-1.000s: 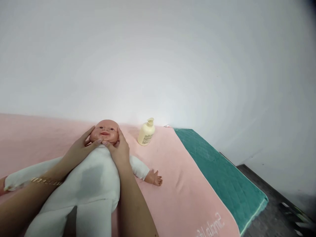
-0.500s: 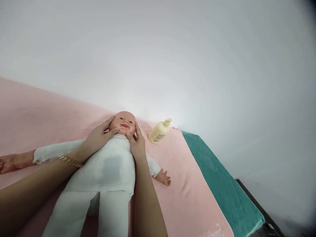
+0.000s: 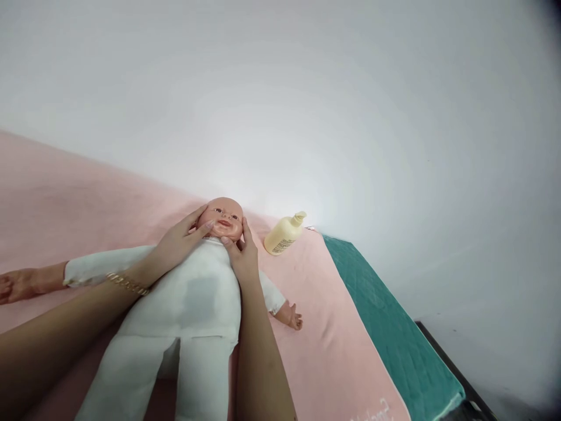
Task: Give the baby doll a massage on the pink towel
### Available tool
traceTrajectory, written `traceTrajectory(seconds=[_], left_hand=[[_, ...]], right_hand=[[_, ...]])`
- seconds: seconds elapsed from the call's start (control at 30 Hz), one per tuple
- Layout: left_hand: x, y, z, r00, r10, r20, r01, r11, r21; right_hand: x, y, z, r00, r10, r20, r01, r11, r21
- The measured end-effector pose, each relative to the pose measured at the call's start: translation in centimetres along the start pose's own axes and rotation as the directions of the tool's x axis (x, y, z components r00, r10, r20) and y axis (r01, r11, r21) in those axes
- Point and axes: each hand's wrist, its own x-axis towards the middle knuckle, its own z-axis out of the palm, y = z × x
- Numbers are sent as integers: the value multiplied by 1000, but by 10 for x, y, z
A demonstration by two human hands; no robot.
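Doll (image 3: pixel 202 299) supine on pink blanket (image 3: pixel 331 336) (placement looks done); L hand (image 3: pixel 180 241) & R hand (image 3: pixel 245 257) both gripping its head. Pump bottle (image 3: pixel 283 235) nr blanket's far edge, unhandled; what's left unclear.

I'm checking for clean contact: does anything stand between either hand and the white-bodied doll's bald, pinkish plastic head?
Nothing visible does: the left hand and the right hand touch opposite sides of the bald, pinkish plastic head. The pale-yellow plastic pump bottle is beyond the right hand, not between.
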Motion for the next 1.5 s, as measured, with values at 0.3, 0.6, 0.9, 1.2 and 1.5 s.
traceTrajectory(seconds=[0.3,0.6,0.9,1.2,1.5], left_hand=[[-2,-1,1,999,-36,28,37,999,-29],[-1,-2,2,1000,10,-9,-9,1000,26],[0,-4,2,997,60,-44,-56,995,82],[-1,-2,2,998,60,-25,-58,997,49],[-1,1,2,999,38,-9,-37,998,43]], right_hand=[[-2,-6,4,999,39,-34,-37,998,52],[1,2,-2,1000,-26,-17,24,998,-64],[2,5,-7,999,-43,26,44,999,-25],[2,5,-7,998,-42,36,43,999,-30],[2,9,-2,999,-51,5,51,999,-7]])
